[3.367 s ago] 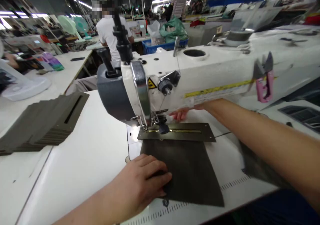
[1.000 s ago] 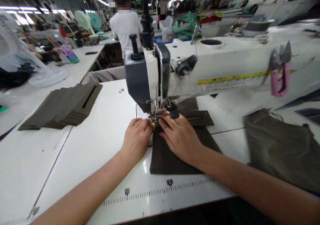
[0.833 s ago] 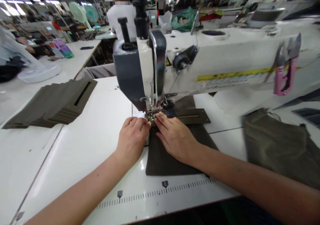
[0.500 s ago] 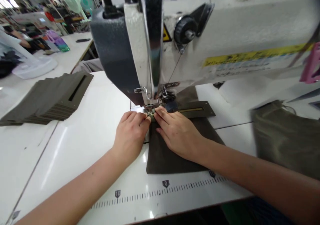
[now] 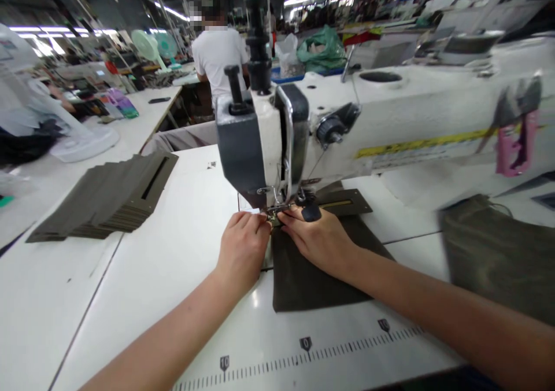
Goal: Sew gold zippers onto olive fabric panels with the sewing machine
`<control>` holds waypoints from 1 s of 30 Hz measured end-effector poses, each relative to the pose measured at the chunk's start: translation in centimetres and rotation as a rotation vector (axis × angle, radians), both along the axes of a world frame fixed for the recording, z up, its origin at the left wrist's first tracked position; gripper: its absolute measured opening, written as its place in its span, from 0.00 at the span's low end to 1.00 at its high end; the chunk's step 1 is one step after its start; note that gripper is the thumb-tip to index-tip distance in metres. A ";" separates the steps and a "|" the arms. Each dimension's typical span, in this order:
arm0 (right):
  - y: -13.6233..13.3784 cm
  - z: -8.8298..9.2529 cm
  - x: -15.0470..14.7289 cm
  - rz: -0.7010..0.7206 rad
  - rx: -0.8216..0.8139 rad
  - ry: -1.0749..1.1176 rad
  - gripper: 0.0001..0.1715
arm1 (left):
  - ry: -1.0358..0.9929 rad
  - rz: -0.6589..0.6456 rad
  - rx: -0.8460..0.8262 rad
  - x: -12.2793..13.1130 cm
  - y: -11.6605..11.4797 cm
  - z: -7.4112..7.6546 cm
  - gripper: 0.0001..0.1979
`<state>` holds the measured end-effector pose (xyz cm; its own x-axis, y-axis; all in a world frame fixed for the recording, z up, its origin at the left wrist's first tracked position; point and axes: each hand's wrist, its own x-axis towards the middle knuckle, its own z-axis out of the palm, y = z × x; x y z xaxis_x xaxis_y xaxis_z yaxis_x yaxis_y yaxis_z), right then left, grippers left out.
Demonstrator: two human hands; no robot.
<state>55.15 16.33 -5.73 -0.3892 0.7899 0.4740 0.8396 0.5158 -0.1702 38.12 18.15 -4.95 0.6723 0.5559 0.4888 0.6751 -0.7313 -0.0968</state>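
In the middle stands a sewing machine (image 5: 240, 148), its presser foot down near my fingertips. Under it lies a dark olive fabric panel (image 5: 312, 287), with a slotted strip (image 5: 359, 202) of the same colour crossing it to the right. My left hand (image 5: 245, 243) is curled at the left of the foot, thumb and fingers closed on the strip's end; the fingertips are partly hidden. My right hand (image 5: 321, 238) rests on the panel and strip, fingers stretched forward beside the needle, holding them down flat.
A fanned stack of olive slotted pieces (image 5: 108, 200) lies left. More olive cloth (image 5: 498, 252) lies right. Pink-handled snips (image 5: 515, 142) are on the machine arm. A ruler scale (image 5: 306, 353) runs along the table's front edge. A person in white (image 5: 219, 55) stands behind, and a white fan (image 5: 84, 142) stands left.
My view has tilted up, bringing the person and more of the room into sight. Both hands stay by the presser foot; the panel and strip look nearly unmoved.
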 end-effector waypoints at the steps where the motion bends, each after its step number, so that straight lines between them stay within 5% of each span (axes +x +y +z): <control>1: 0.1 -0.1 0.0 -0.010 0.011 0.007 0.11 | -0.010 -0.003 0.003 0.0 0.0 0.0 0.07; 16: 0.4 0.2 -0.3 0.009 -0.002 -0.045 0.12 | -0.033 -0.002 0.019 -0.4 0.3 -0.2 0.09; 23: 1.0 2.0 1.2 0.029 -0.059 -0.092 0.08 | -0.039 -0.006 -0.042 -0.7 0.8 0.0 0.07; 27: -2.2 1.9 2.6 -0.155 -0.012 -0.206 0.20 | -0.040 -0.010 -0.061 -1.5 -0.1 1.4 0.05; 30: -7.2 0.4 2.2 -0.138 0.065 -0.261 0.26 | -0.079 -0.027 -0.161 -2.3 -2.6 2.5 0.06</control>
<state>57.32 9.14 -5.30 -0.3957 0.8150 0.4234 0.9135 0.3967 0.0903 35.86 15.54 -2.44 0.6511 0.6133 0.4470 0.6557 -0.7513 0.0758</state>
